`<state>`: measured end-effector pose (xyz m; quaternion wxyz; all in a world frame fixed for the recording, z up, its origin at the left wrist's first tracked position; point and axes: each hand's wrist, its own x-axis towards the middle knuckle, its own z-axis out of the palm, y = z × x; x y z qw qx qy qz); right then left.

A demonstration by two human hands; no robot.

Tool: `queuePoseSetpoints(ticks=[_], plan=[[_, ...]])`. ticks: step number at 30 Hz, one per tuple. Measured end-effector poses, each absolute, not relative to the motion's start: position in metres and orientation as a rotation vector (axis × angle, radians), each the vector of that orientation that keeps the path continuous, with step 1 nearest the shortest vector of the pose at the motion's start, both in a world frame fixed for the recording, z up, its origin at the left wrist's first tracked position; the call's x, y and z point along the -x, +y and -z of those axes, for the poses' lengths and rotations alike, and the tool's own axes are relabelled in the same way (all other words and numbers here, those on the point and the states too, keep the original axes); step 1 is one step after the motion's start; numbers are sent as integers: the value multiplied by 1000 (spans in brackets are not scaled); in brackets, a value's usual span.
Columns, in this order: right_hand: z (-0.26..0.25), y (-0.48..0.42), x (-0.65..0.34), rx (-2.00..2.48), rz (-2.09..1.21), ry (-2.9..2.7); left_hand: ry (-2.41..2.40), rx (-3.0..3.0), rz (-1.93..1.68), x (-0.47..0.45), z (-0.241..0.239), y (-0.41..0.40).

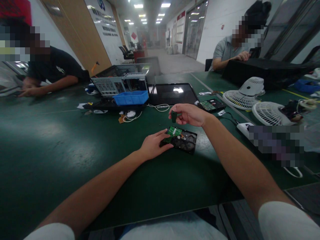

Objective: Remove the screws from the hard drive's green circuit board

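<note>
A black hard drive (184, 141) lies on the green table (62, 146) with its green circuit board facing up. My left hand (153, 145) rests on the drive's left edge, fingers pressed against it. My right hand (188, 114) hovers just above and behind the drive, pinching a small dark green tool (174, 116) upright between thumb and fingers.
Behind stand an open computer case (120, 83), a blue tray (131, 97), a black side panel (173, 94), a second hard drive (212, 105) and loose cables. Two white fans (250, 93) lie at the right. Two other people sit at the far left and far right.
</note>
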<state>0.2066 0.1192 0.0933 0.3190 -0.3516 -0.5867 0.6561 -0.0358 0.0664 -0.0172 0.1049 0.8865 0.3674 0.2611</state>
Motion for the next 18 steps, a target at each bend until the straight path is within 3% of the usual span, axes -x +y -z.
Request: queuePoseSetpoints(ticks=[18], plan=[[-96, 121, -214, 923, -1517, -1614, 1078, -2618, -738, 37, 16, 67]])
